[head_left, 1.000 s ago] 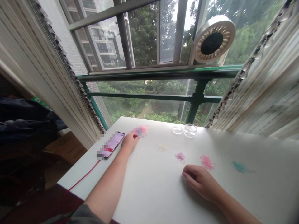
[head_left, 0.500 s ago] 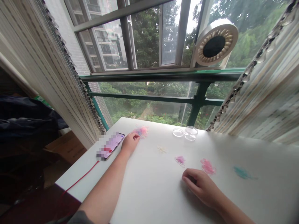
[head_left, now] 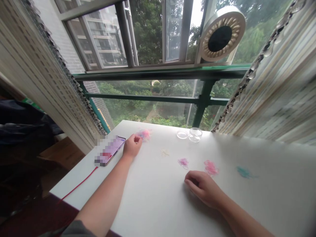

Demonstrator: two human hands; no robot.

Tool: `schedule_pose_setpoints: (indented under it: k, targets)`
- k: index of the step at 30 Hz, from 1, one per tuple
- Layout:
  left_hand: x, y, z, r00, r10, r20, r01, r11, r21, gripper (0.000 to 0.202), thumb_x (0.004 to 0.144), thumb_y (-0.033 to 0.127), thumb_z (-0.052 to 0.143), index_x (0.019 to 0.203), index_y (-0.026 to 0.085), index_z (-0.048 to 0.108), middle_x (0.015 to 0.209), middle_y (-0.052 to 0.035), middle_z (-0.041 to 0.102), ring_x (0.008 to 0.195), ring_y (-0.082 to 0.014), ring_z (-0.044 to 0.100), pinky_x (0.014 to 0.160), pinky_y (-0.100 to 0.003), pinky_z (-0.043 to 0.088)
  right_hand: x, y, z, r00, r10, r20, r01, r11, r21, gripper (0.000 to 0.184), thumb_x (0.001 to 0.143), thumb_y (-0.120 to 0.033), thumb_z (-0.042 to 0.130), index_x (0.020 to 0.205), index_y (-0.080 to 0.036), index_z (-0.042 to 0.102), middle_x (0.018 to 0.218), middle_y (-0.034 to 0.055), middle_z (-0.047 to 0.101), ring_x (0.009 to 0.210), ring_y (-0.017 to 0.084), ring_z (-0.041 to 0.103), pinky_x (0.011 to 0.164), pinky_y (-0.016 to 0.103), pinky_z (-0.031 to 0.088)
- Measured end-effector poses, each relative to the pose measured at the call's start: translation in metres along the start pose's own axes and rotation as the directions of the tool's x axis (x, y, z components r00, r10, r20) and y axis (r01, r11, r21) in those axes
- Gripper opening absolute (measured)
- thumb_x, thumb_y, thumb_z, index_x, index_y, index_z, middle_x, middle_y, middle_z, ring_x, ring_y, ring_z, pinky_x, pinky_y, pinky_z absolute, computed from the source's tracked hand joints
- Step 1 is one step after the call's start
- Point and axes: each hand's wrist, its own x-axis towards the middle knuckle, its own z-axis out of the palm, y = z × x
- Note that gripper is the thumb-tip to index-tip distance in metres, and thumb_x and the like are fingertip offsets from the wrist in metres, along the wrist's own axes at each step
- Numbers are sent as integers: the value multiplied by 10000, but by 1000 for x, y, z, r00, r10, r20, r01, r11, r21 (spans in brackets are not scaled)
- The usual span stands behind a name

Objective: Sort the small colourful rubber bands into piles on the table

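Note:
My left hand [head_left: 132,145] is at the near edge of a loose pile of mixed pink, blue and orange small bands [head_left: 145,134]. Its thumb and forefinger are pinched together; whatever lies between them is too small to make out. On the table, my right hand [head_left: 203,188] rests in a loose curl, the inside of the fingers hidden. Just beyond it lie a purple cluster of bands [head_left: 183,162] and a pink cluster [head_left: 211,167]. Cream bands [head_left: 164,152] lie between the hands, and a teal cluster [head_left: 245,172] is farther right.
Clear round dishes [head_left: 182,134] stand at the table's back edge. A phone [head_left: 112,151] with a red cable [head_left: 80,184] lies left of my left forearm. Behind the white table [head_left: 153,197] are a green railing [head_left: 160,75], a window with a round fan [head_left: 222,34], and curtains.
The whole view has shifted, so everything sits a little farther left and higher in the picture. Against the table, both hands and the clusters look nearly unmoved.

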Motion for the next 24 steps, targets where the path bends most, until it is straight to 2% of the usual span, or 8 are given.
schedule_pose_setpoints:
  k: [3,6,9,11,15,18,21,24]
  targets:
    - [-7,10,4,999,39,17,-38,999,-30,113,735,267,526,756,170,579,828,-37,691,703,-139,620,637,-217,477,0,0,1,1000,0,-13,0,1000,12,160,809,-230,454,696,-171,551,611,2,534,576,121,462,554,235,341]
    - [-20,27,13,976,172,135,-157,981,-110,111,751,267,519,755,171,574,779,-31,680,687,-136,614,642,-223,475,0,1,3,999,-7,-39,8,1000,23,142,796,-207,463,697,-172,559,606,-5,527,570,116,454,547,231,334]
    - [-37,51,25,896,332,294,-287,940,-187,116,776,271,513,777,178,582,725,-19,662,674,-133,601,641,-230,463,0,1,3,997,-10,-73,14,998,59,132,789,-193,470,698,-171,562,590,-13,514,554,109,438,534,226,328]
    - [-47,67,33,844,398,359,-327,913,-242,121,793,266,501,784,181,587,722,-19,659,669,-129,594,640,-232,455,0,2,3,996,-6,-93,15,995,95,123,793,-196,470,724,-169,568,582,-17,505,541,105,427,527,222,326]
    - [-65,96,48,790,459,407,-298,867,-399,130,811,269,498,795,172,582,721,-27,661,655,-123,589,628,-229,455,1,5,3,990,20,-139,4,986,164,102,798,-212,477,808,-170,570,570,-31,484,518,96,405,518,218,322]
    - [-76,110,61,755,485,441,-232,827,-513,134,829,271,488,821,163,568,723,-31,662,651,-121,594,605,-222,452,2,7,2,976,50,-212,-9,981,192,76,792,-208,485,745,-171,531,582,-30,485,530,96,412,524,219,329]
    - [-83,114,69,697,520,494,-219,810,-543,132,823,265,496,826,160,576,720,-31,667,647,-120,595,602,-221,449,4,9,1,948,104,-300,-39,976,215,124,786,-218,497,672,-175,474,586,-25,490,538,97,421,526,223,339]
    - [-83,109,71,639,532,555,-243,824,-511,135,805,269,512,806,164,596,699,-26,663,625,-117,579,606,-223,446,4,11,1,929,160,-334,-65,958,278,67,787,-232,506,751,-180,488,589,-31,490,529,97,428,512,220,347]
